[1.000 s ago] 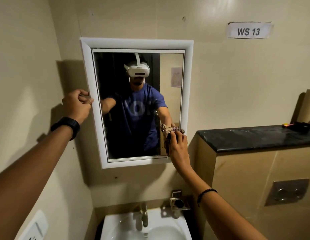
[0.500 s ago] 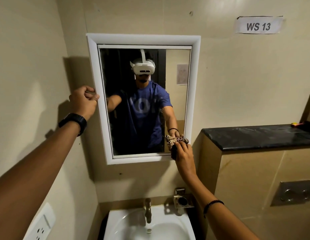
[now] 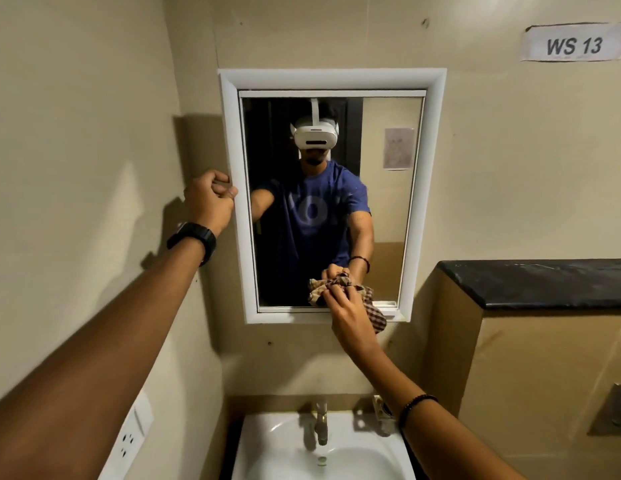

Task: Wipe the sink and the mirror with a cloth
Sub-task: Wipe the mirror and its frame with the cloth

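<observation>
A white-framed mirror (image 3: 331, 79) hangs on the beige wall ahead. My left hand (image 3: 209, 199) grips the frame's left edge at mid-height, fingers curled around it. My right hand (image 3: 347, 315) presses a brown checked cloth (image 3: 373, 311) against the glass at the mirror's lower right, near the bottom frame rail. Part of the cloth hangs over the rail beside my hand. Below, a white sink (image 3: 278, 445) with a metal tap (image 3: 321, 424) sits against the wall.
A black stone ledge (image 3: 537, 282) tops a beige boxed wall on the right, with a metal flush plate (image 3: 614, 410) lower down. A white wall socket (image 3: 130, 439) is at lower left. A "WS 13" label (image 3: 574, 45) is stuck high on the right.
My right hand with the cloth has slid left along the mirror's bottom edge, away from the right frame. My left hand keeps its hold on the left frame. The camera has tilted down slightly.
</observation>
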